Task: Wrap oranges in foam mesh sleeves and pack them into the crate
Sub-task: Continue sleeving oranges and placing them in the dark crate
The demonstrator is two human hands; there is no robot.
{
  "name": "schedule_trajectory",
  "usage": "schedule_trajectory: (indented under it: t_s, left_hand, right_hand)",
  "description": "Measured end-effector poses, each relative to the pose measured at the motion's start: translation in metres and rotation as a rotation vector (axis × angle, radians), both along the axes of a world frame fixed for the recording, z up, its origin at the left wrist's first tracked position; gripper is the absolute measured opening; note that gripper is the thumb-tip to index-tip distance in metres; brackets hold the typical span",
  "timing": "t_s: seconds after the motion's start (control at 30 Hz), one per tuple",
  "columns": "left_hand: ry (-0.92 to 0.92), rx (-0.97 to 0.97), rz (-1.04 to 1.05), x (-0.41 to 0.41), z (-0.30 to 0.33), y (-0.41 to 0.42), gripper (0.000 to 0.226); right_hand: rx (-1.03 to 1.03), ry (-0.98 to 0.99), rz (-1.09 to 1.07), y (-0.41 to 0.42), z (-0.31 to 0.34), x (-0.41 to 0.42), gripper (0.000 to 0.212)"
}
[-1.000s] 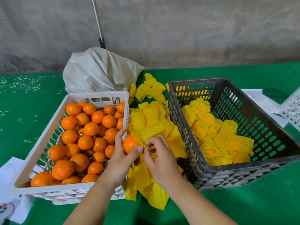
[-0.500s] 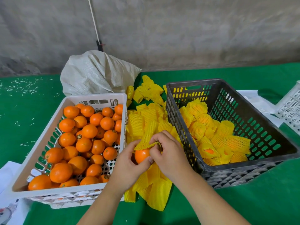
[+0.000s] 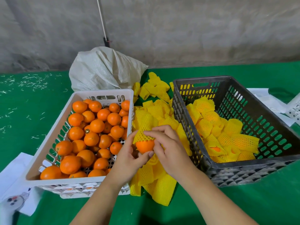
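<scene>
Between the two crates, my left hand [image 3: 129, 158] grips an orange [image 3: 144, 146] from the left and below. A yellow foam mesh sleeve [image 3: 143, 134] covers the orange's top half. My right hand [image 3: 168, 148] pinches that sleeve from the right, fingers curled over its top. The white crate [image 3: 53, 140] on the left holds several bare oranges [image 3: 95, 125]. The dark grey crate [image 3: 267, 108] on the right holds several sleeved oranges [image 3: 215, 127].
A pile of loose yellow sleeves [image 3: 155, 181] lies on the green table [image 3: 243, 205] between the crates. A pale woven sack [image 3: 105, 70] stands behind the white crate. White paper [image 3: 11, 176] lies at the left, another white crate's corner [image 3: 295, 108] at the far right.
The sleeve, held stretched beside the orange a second ago, now sits over its top half. Both hands have shifted slightly right and toward me with the orange.
</scene>
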State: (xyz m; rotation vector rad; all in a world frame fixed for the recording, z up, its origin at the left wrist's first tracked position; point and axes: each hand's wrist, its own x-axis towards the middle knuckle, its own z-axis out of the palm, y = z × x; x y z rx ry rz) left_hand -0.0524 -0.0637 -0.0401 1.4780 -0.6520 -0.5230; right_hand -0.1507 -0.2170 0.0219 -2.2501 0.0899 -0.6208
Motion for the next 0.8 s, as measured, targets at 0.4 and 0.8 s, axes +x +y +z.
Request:
schedule_trajectory:
  t_s: [0.4,0.8]
  left_hand:
    - [0.064,-0.113,0.161,-0.004,0.006,0.004,0.053]
    - [-0.151,-0.056,0.132,-0.004,0.006,0.000,0.079]
  right_hand:
    - [-0.035,-0.055,-0.095,0.018,-0.016,0.002,0.055]
    - [-0.053,-0.231,-0.119,0.013,-0.018,0.009,0.031]
